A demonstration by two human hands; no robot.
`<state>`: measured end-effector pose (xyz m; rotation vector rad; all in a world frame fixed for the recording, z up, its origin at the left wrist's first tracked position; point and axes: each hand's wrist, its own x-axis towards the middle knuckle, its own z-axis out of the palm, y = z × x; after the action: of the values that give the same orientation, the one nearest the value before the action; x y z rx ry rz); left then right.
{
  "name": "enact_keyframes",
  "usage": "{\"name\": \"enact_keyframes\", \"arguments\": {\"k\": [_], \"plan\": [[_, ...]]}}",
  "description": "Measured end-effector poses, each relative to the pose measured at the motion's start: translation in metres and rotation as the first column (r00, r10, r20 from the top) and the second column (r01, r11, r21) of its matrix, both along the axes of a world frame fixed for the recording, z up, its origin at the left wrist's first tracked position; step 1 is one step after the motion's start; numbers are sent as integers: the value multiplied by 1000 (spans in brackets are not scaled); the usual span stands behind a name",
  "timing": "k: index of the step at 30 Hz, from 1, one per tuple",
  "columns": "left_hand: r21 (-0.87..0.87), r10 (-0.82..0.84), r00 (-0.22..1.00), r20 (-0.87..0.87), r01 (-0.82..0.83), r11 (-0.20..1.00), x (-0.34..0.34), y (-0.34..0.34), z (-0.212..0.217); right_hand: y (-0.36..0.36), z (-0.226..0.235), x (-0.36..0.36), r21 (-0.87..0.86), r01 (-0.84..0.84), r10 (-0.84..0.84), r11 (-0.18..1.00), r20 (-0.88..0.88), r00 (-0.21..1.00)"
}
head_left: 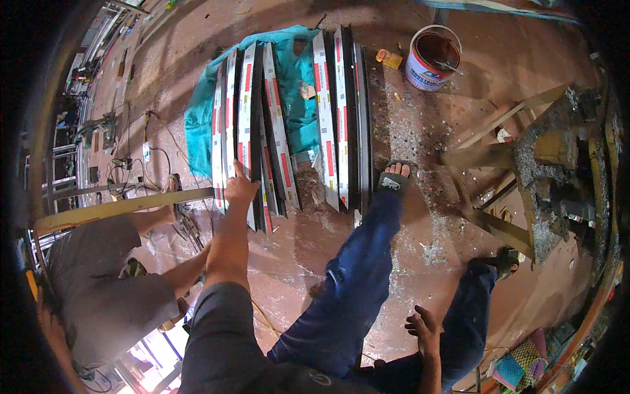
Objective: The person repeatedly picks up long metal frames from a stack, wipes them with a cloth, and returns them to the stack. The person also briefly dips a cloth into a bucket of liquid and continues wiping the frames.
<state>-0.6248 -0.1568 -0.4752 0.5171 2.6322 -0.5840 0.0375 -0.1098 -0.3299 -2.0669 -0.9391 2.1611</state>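
My left hand (241,188) reaches forward over the near part of the long metal profiles (245,108). Its index finger points away from me at a profile, and nothing shows in its grasp; whether the fingertip touches is unclear. The profiles are dark, with white and red printed film along their faces. They lie side by side in two groups, partly on a teal cloth (199,131). A yellowish-brown bar (125,209) comes in from the left and ends close to my left hand. My right hand (425,326) hangs beside my right leg, fingers loosely bent and apart, holding nothing.
Another person in grey shorts (108,289) is at the left, near cables. A paint bucket (417,73) and a small orange-yellow object (389,59) stand at the far right. A wooden frame (492,157) occupies the right side. Debris (410,138) is strewn on the reddish floor.
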Motion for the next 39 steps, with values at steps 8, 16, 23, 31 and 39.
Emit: {"name": "enact_keyframes", "arguments": {"k": [8,16,23,31,39], "plan": [[453,-357,931,-75,350,820,28,64,-31,0,-3,0,-10,4,-4,1000,3,1000],[455,171,908,381,-346,821,183,111,-155,2,-2,-2,-83,35,-34,996,14,999],[401,36,948,317,-168,901,165,116,-147,4,1,-8,-83,13,-10,996,36,999],[246,242,907,344,-336,909,150,107,-157,4,-1,-5,-65,-25,26,998,17,1000],[443,64,589,806,-671,595,123,67,-46,0,0,2,-13,35,-36,999,-49,998]]}}
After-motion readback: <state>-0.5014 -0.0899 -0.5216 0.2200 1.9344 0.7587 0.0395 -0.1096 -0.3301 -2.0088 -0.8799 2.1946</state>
